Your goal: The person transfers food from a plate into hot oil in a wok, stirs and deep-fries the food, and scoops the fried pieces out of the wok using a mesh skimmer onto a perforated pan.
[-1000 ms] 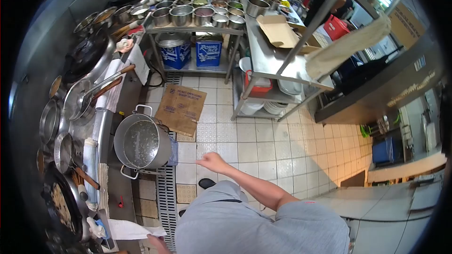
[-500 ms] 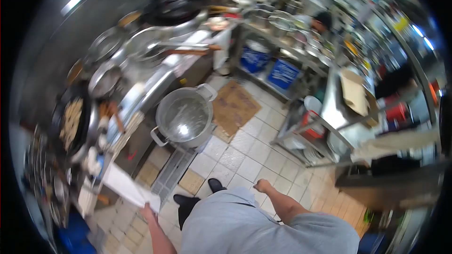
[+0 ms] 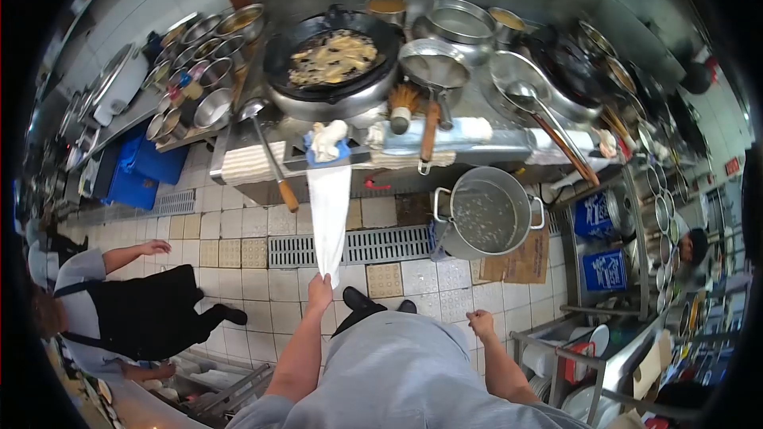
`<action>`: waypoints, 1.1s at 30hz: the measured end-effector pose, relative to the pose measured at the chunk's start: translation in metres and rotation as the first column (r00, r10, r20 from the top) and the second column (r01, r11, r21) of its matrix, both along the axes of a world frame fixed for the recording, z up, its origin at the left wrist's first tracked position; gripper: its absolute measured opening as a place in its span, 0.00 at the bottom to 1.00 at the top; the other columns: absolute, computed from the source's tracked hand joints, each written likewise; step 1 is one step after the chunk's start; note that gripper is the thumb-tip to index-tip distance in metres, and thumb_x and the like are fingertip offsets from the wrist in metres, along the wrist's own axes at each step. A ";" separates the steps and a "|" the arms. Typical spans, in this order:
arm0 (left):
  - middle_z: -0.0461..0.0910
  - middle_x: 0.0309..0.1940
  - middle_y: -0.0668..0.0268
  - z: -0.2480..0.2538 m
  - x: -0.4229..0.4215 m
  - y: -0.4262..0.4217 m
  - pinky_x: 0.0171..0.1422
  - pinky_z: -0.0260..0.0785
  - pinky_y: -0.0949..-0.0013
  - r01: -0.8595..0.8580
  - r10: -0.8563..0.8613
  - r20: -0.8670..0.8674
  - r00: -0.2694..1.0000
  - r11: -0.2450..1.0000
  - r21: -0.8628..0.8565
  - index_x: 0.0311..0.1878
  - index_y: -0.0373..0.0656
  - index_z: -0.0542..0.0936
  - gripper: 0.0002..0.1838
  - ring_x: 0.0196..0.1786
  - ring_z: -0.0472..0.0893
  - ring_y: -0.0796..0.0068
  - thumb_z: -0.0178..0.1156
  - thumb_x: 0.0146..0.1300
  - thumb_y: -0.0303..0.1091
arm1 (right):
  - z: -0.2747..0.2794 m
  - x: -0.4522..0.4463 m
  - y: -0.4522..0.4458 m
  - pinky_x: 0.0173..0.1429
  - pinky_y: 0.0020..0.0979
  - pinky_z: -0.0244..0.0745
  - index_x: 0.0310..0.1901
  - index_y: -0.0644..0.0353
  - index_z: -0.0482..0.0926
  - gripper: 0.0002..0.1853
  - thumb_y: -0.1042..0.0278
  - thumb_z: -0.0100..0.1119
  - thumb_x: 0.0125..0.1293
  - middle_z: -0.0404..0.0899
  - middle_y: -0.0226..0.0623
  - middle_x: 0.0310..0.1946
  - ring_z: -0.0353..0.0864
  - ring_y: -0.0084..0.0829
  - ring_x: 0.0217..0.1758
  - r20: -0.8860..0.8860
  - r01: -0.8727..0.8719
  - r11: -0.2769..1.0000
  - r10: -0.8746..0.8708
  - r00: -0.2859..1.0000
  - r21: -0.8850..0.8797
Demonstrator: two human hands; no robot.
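My left hand (image 3: 320,291) is closed on the lower end of a long white cloth (image 3: 328,218), stretched up to the stove's front edge, where its top end meets a blue and white bundled cloth (image 3: 326,143). With fingers curled in, my right hand (image 3: 480,323) hangs by my side; whether anything is in it I cannot make out. Ahead on the stove, a black wok (image 3: 278,59) holds pale pieces of food (image 3: 338,57) in dark liquid. A ladle (image 3: 270,155) with a wooden handle leans over the edge, left of the cloth.
A large pot (image 3: 445,226) of liquid stands on the floor, partly by cardboard (image 3: 528,260). A floor grate (image 3: 389,245) runs below the stove. Another person in a black apron (image 3: 143,310) stands at left. A metal rack (image 3: 548,353) with plates is at right. Strainers (image 3: 433,71) rest on the stove.
My view has swung left, bringing the wok to the front and the other person into sight. My left hand still grips the white cloth, which now runs straight ahead.
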State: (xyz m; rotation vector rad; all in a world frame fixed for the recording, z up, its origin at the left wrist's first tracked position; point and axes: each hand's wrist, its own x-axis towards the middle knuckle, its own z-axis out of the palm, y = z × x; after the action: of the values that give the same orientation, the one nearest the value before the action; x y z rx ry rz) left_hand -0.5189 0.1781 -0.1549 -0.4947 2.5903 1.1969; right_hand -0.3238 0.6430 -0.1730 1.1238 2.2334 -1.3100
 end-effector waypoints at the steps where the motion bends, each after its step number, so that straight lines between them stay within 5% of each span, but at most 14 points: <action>1: 0.78 0.33 0.41 0.019 0.000 -0.001 0.45 0.69 0.53 0.028 -0.029 -0.016 0.999 0.999 -0.046 0.39 0.30 0.76 0.19 0.39 0.78 0.44 0.48 0.65 0.41 | -0.002 -0.001 -0.007 0.14 0.27 0.60 0.27 0.63 0.78 0.12 0.62 0.62 0.57 0.73 0.35 0.14 0.66 0.23 0.11 0.060 -0.059 0.998 0.058 0.996 0.012; 7: 0.78 0.33 0.41 0.037 -0.008 -0.024 0.47 0.67 0.52 0.107 -0.105 0.033 0.994 0.990 -0.089 0.38 0.31 0.76 0.23 0.40 0.77 0.41 0.46 0.66 0.46 | 0.008 -0.035 -0.050 0.15 0.27 0.62 0.27 0.62 0.79 0.11 0.62 0.62 0.57 0.74 0.35 0.14 0.67 0.23 0.11 0.104 -0.176 0.984 0.175 0.979 0.005; 9: 0.78 0.33 0.41 0.043 -0.015 -0.029 0.46 0.68 0.51 0.116 -0.115 0.037 0.993 0.992 -0.047 0.39 0.30 0.76 0.24 0.40 0.77 0.41 0.46 0.66 0.47 | 0.017 -0.072 -0.056 0.14 0.26 0.61 0.26 0.61 0.77 0.12 0.61 0.61 0.58 0.72 0.33 0.14 0.66 0.23 0.11 -0.003 0.084 0.988 -0.085 0.996 -0.126; 12: 0.78 0.32 0.40 0.045 -0.019 -0.030 0.46 0.68 0.51 0.129 -0.125 0.103 0.987 0.991 -0.036 0.39 0.31 0.76 0.25 0.40 0.77 0.41 0.48 0.64 0.49 | 0.070 -0.168 -0.074 0.17 0.25 0.63 0.25 0.56 0.72 0.12 0.59 0.58 0.62 0.69 0.29 0.15 0.69 0.22 0.15 -0.277 0.195 0.931 -0.285 0.918 -0.310; 15: 0.78 0.32 0.41 0.035 -0.019 -0.038 0.46 0.68 0.51 0.181 -0.178 0.048 0.983 0.981 -0.065 0.41 0.32 0.75 0.23 0.40 0.78 0.42 0.52 0.61 0.48 | 0.166 -0.271 -0.098 0.29 0.27 0.72 0.46 0.60 0.70 0.17 0.56 0.57 0.64 0.74 0.34 0.27 0.76 0.26 0.27 -0.413 0.112 0.758 -0.465 0.783 -0.642; 19: 0.78 0.34 0.43 0.022 -0.026 -0.049 0.48 0.69 0.51 0.344 -0.330 0.119 0.937 0.929 -0.133 0.45 0.35 0.75 0.20 0.41 0.78 0.44 0.57 0.57 0.43 | 0.206 -0.376 -0.110 0.42 0.33 0.76 0.58 0.63 0.61 0.27 0.58 0.57 0.63 0.71 0.39 0.42 0.76 0.31 0.39 -0.420 0.170 0.716 -0.566 0.710 -0.677; 21: 0.79 0.34 0.44 0.029 -0.019 -0.047 0.48 0.69 0.51 0.354 -0.329 0.165 0.930 0.921 -0.160 0.46 0.36 0.75 0.19 0.42 0.78 0.45 0.57 0.57 0.41 | 0.206 -0.407 -0.109 0.35 0.31 0.76 0.53 0.63 0.64 0.23 0.61 0.59 0.62 0.72 0.38 0.37 0.76 0.32 0.34 -0.372 0.097 0.638 -0.558 0.742 -0.764; 23: 0.79 0.35 0.46 0.031 -0.015 -0.050 0.50 0.70 0.53 0.234 -0.199 0.178 0.964 0.951 -0.202 0.46 0.39 0.76 0.19 0.44 0.78 0.47 0.58 0.55 0.41 | 0.196 -0.433 -0.105 0.26 0.29 0.73 0.45 0.62 0.69 0.17 0.65 0.62 0.59 0.71 0.34 0.28 0.75 0.29 0.27 -0.351 0.025 0.725 -0.363 0.863 -0.688; 25: 0.79 0.35 0.46 0.033 -0.006 -0.050 0.50 0.70 0.54 0.209 -0.168 0.192 0.967 0.953 -0.219 0.46 0.39 0.76 0.19 0.44 0.78 0.47 0.58 0.55 0.41 | 0.189 -0.450 -0.106 0.18 0.26 0.63 0.36 0.58 0.69 0.11 0.70 0.62 0.55 0.66 0.25 0.17 0.68 0.22 0.18 -0.378 0.132 0.919 -0.279 0.883 -0.370; 27: 0.79 0.36 0.46 0.029 0.006 -0.050 0.50 0.70 0.54 0.197 -0.148 0.213 0.966 0.953 -0.230 0.46 0.40 0.76 0.19 0.45 0.78 0.48 0.58 0.54 0.40 | 0.168 -0.462 -0.099 0.15 0.23 0.58 0.37 0.59 0.69 0.11 0.72 0.59 0.54 0.65 0.26 0.16 0.65 0.21 0.14 -0.699 0.102 0.988 -0.155 0.698 -0.118; 30: 0.80 0.35 0.46 0.014 0.023 -0.052 0.49 0.71 0.55 0.237 -0.170 0.280 0.945 0.944 -0.227 0.47 0.40 0.76 0.19 0.44 0.79 0.48 0.58 0.53 0.40 | 0.211 -0.445 -0.102 0.12 0.24 0.49 0.40 0.59 0.69 0.11 0.74 0.55 0.55 0.63 0.27 0.16 0.58 0.19 0.10 -0.720 0.036 0.979 -0.173 0.673 -0.201; 32: 0.80 0.34 0.46 0.018 0.029 -0.043 0.48 0.71 0.56 0.131 -0.063 0.333 0.941 0.974 -0.183 0.46 0.40 0.76 0.19 0.42 0.79 0.50 0.57 0.53 0.41 | 0.276 -0.425 -0.111 0.12 0.22 0.48 0.43 0.60 0.67 0.12 0.75 0.52 0.56 0.62 0.26 0.16 0.56 0.18 0.10 -0.506 -0.181 0.690 -0.302 0.808 -0.701; 33: 0.80 0.34 0.46 0.024 0.028 -0.037 0.48 0.71 0.56 0.115 -0.048 0.334 0.941 0.976 -0.183 0.46 0.40 0.76 0.19 0.42 0.79 0.50 0.57 0.53 0.41 | 0.284 -0.428 -0.108 0.12 0.20 0.47 0.44 0.59 0.67 0.12 0.75 0.50 0.57 0.62 0.25 0.16 0.56 0.16 0.10 -0.489 -0.229 0.650 -0.251 0.835 -0.725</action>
State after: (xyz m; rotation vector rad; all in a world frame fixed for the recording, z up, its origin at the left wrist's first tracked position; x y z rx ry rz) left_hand -0.4907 0.1408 -0.1310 -0.5656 2.4224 0.7546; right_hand -0.7522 0.5353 0.1112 0.4382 1.5739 -2.5073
